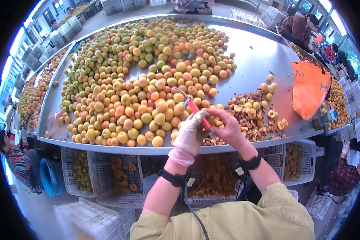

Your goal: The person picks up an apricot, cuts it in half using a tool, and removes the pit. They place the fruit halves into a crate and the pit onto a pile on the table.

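My left hand (190, 133), in a pale glove with a pink cuff, is closed around the red handle of a knife (199, 115) with a curved metal blade that points up and left over the fruit. My right hand (228, 126), ungloved, meets it with bent fingers and thumb; a small yellowish bit of fruit seems to show between the hands, but the fingers hide most of it. A large heap of green to orange apricots (132, 105) covers the left and middle of the metal table. Right of my hands lies a pile of brown pits and cut apricots (252, 115).
An orange bag (310, 90) rests at the table's right end. The table's raised near edge (108, 148) runs before me. Below it stand plastic crates (100, 180) of fruit and a blue barrel (51, 177). Other people sit or bend at both sides and beyond the far edge.
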The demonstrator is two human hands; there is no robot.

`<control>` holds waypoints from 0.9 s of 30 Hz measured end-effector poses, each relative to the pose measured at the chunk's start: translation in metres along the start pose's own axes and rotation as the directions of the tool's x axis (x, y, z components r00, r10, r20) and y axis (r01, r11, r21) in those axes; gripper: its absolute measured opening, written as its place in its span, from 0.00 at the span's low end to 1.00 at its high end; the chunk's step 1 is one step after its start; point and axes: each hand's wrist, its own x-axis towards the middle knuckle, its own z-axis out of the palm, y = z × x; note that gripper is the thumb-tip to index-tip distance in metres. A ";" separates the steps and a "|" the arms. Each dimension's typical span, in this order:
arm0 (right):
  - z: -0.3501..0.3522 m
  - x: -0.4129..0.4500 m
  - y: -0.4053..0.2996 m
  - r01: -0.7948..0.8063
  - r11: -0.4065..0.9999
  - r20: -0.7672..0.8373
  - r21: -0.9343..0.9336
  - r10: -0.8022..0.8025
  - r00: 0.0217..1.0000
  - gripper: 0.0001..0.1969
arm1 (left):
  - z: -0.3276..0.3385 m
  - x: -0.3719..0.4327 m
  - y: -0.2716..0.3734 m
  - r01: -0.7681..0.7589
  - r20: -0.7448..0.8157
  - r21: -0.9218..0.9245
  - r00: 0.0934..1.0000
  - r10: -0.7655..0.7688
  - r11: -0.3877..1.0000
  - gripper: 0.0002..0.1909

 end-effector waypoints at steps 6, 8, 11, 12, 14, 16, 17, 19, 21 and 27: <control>-0.035 -0.010 0.017 -0.282 0.753 0.059 0.595 0.308 0.949 0.22 | 0.019 0.002 0.000 -0.047 -0.032 0.327 0.998 0.060 0.944 0.16; -0.039 -0.007 0.011 -0.337 0.771 0.110 0.540 0.332 0.937 0.23 | 0.022 0.002 -0.006 -0.135 0.066 0.662 0.990 0.122 0.737 0.15; -0.022 -0.013 0.023 -0.385 0.697 0.206 0.605 0.330 0.921 0.19 | 0.022 0.008 -0.027 -0.157 0.130 0.780 0.988 0.089 0.605 0.13; -0.021 -0.015 0.020 -0.371 0.720 0.175 0.586 0.334 0.926 0.16 | 0.023 0.010 -0.034 -0.195 0.151 0.820 0.981 0.126 0.538 0.13; -0.020 -0.016 0.024 -0.247 0.802 0.042 0.544 0.268 0.962 0.14 | 0.022 0.013 -0.037 -0.162 0.154 0.765 0.986 0.067 0.624 0.15; -0.029 -0.017 0.018 -0.268 0.756 -0.032 0.597 0.357 0.934 0.12 | 0.032 0.012 -0.030 0.014 0.146 0.585 0.982 -0.122 0.811 0.19; -0.037 -0.014 0.005 -0.243 0.743 -0.113 0.624 0.393 0.912 0.12 | 0.035 0.015 -0.028 0.068 0.134 0.620 0.972 -0.191 0.781 0.21; -0.042 -0.013 0.023 -0.066 0.759 -0.299 0.648 0.332 0.895 0.15 | 0.045 0.014 -0.039 0.008 0.165 0.386 0.983 -0.077 0.922 0.21; -0.048 -0.005 0.012 -0.025 0.513 -0.257 0.858 0.471 0.844 0.16 | 0.040 0.019 -0.034 -0.014 0.146 0.093 0.989 0.000 0.996 0.22; -0.072 -0.014 0.036 -0.073 0.147 -0.038 0.986 0.636 0.771 0.17 | 0.036 0.035 -0.029 0.030 0.145 -0.244 0.989 0.006 0.969 0.20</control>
